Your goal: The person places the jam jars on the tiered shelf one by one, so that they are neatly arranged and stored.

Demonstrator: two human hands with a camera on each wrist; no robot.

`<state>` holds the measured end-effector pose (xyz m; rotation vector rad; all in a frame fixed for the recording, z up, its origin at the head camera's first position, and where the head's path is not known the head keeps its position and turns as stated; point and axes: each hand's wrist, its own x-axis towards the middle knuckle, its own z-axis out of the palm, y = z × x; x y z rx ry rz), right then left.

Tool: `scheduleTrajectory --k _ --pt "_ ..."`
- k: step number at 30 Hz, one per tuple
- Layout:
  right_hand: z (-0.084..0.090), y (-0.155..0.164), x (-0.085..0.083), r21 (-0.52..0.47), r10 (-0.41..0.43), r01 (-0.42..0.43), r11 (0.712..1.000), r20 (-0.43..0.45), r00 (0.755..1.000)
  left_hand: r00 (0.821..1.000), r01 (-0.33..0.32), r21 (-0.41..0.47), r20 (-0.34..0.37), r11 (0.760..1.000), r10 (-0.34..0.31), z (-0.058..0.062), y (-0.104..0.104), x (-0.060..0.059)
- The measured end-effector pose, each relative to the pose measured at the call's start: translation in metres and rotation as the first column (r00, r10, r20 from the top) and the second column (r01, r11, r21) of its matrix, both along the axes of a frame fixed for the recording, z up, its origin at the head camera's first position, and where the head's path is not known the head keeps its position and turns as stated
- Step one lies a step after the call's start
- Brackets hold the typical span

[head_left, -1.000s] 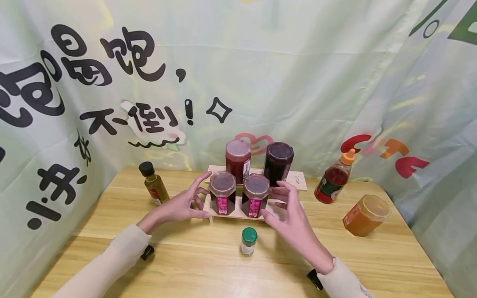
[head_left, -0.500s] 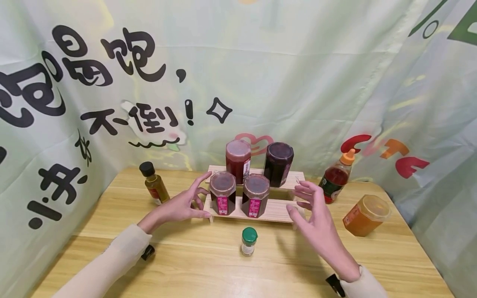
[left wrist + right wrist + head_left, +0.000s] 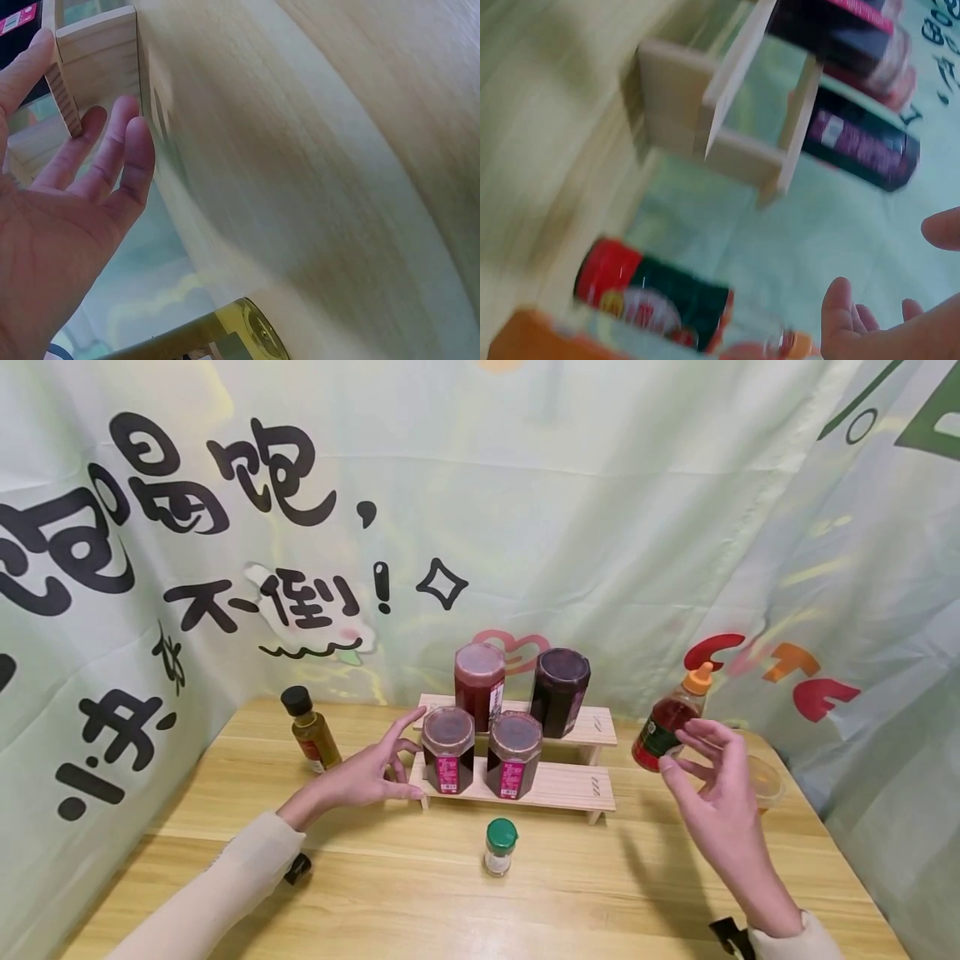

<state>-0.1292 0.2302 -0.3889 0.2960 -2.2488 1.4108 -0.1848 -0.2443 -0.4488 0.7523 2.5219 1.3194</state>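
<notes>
A two-step wooden rack [image 3: 564,787] bears several lidded jars. Two dark jars with pink labels, left [image 3: 448,752] and right [image 3: 514,755], stand on the lower step. On the upper step are a red jar [image 3: 480,681] and a dark purple jar [image 3: 561,693]. My left hand [image 3: 367,772] holds the rack's left end, its thumb and fingers on either side of the lower plank [image 3: 66,101] in the left wrist view. My right hand [image 3: 716,806] hovers near the orange-capped sauce bottle [image 3: 667,727], fingers spread and holding nothing. Behind it an amber jar [image 3: 765,783] is mostly hidden.
In front of the rack stands a small green-capped shaker [image 3: 500,846]. A black-capped oil bottle [image 3: 309,727] is beyond the left forearm. A printed cloth backdrop [image 3: 562,527] hangs along the wooden table's [image 3: 420,902] back and sides.
My right hand has left the front right jar and moved rightward past the rack, coming in front of the amber jar. The left hand and the jars have stayed put.
</notes>
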Motion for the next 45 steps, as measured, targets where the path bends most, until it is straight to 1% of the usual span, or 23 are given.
scheduleTrajectory --k 4,5,13,18,24,26,31,34,35,37,40,45 --pt "0.004 0.022 -0.002 -0.01 -0.093 0.094 0.996 0.036 0.995 1.0 0.003 0.003 0.002 1.0 -0.003 0.001 0.001 0.0" --pt "0.005 0.027 -0.002 0.0 -0.119 0.12 0.993 0.043 0.992 1.0 0.004 0.003 0.003 1.0 -0.004 0.001 0.001 0.0" --pt "0.009 0.061 -0.003 0.017 -0.267 0.267 0.964 0.111 0.957 1.0 0.0 -0.013 0.008 1.0 0.0 0.0 0.0 -0.001" --pt "0.002 0.072 -0.005 0.033 -0.342 0.341 0.94 0.152 0.927 1.0 -0.006 -0.013 0.01 1.0 0.006 -0.001 -0.001 0.0" --pt "-0.013 0.079 -0.008 -0.04 -0.405 0.422 0.906 0.217 0.888 1.0 0.0 -0.008 0.01 1.0 0.0 -0.003 -0.002 0.001" --pt "-0.019 0.08 -0.008 -0.049 -0.414 0.436 0.898 0.238 0.879 1.0 -0.005 -0.013 0.013 1.0 0.005 -0.003 -0.002 0.001" --pt "-0.034 0.08 -0.008 -0.056 -0.402 0.437 0.897 0.303 0.864 1.0 -0.013 -0.017 0.018 1.0 0.013 -0.003 -0.003 0.001" --pt "-0.04 0.082 -0.01 -0.064 -0.393 0.441 0.895 0.355 0.848 1.0 -0.01 -0.014 0.016 1.0 0.01 -0.002 -0.002 0.001" --pt "-0.042 0.083 -0.011 -0.057 -0.395 0.445 0.894 0.371 0.841 1.0 -0.01 -0.014 0.017 1.0 0.01 -0.002 -0.002 0.001" --pt "-0.045 0.085 -0.013 -0.043 -0.394 0.443 0.896 0.388 0.834 1.0 -0.005 -0.012 0.013 1.0 0.005 -0.002 -0.002 0.0" --pt "-0.051 0.086 -0.015 -0.015 -0.389 0.428 0.903 0.393 0.833 1.0 -0.003 -0.013 0.008 1.0 0.003 -0.001 -0.001 0.0" --pt "-0.061 0.086 -0.015 0.042 -0.375 0.39 0.92 0.381 0.845 1.0 -0.009 -0.009 0.014 1.0 0.009 -0.002 0.0 0.001"
